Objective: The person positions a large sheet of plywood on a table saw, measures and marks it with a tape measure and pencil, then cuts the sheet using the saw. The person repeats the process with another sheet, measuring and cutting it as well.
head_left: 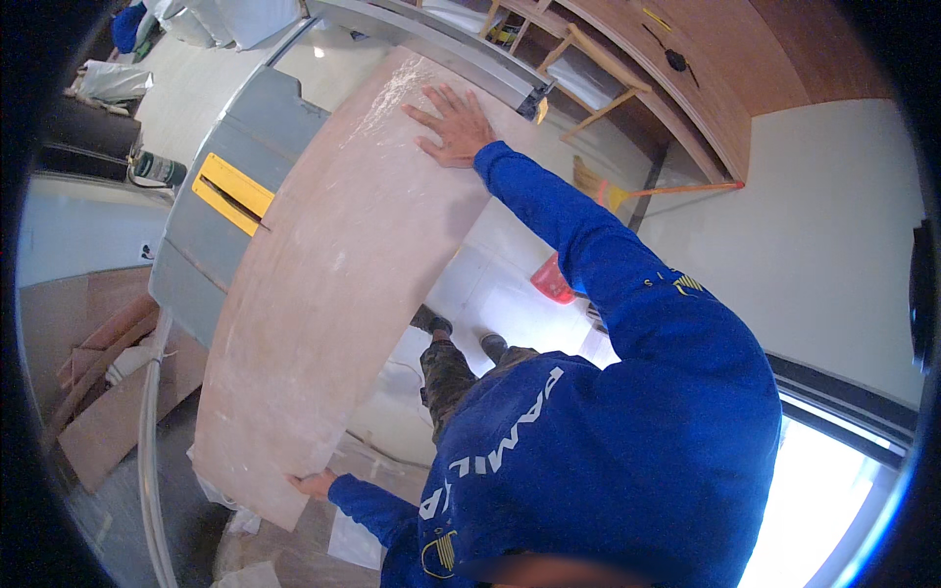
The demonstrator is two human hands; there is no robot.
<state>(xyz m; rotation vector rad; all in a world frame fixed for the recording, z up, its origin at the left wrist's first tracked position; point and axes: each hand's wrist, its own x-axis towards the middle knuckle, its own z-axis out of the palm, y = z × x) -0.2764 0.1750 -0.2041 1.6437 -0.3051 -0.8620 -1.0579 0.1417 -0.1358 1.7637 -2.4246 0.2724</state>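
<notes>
A large, pale pinkish plywood sheet (323, 265) lies flat over a grey table saw (186, 260), hiding part of its top. Just left of the sheet's edge shows the saw's yellow insert plate (218, 189) with its dark slot. Fingers spread, my right hand (456, 129) presses flat on the sheet's far end, close to a metal fence rail (441, 54). My left hand (314, 483) pinches the sheet's edge near its lower corner; the fingers beneath are hidden. Both sleeves are blue.
Plywood offcuts (123, 392) lean at the left. Beyond the sheet's right side are a red dustpan (554, 279) and a broom (603, 188) with an orange handle. Wooden shelving (676, 122) runs along the upper right. Under the sheet, my feet (493, 345) stand on a pale floor.
</notes>
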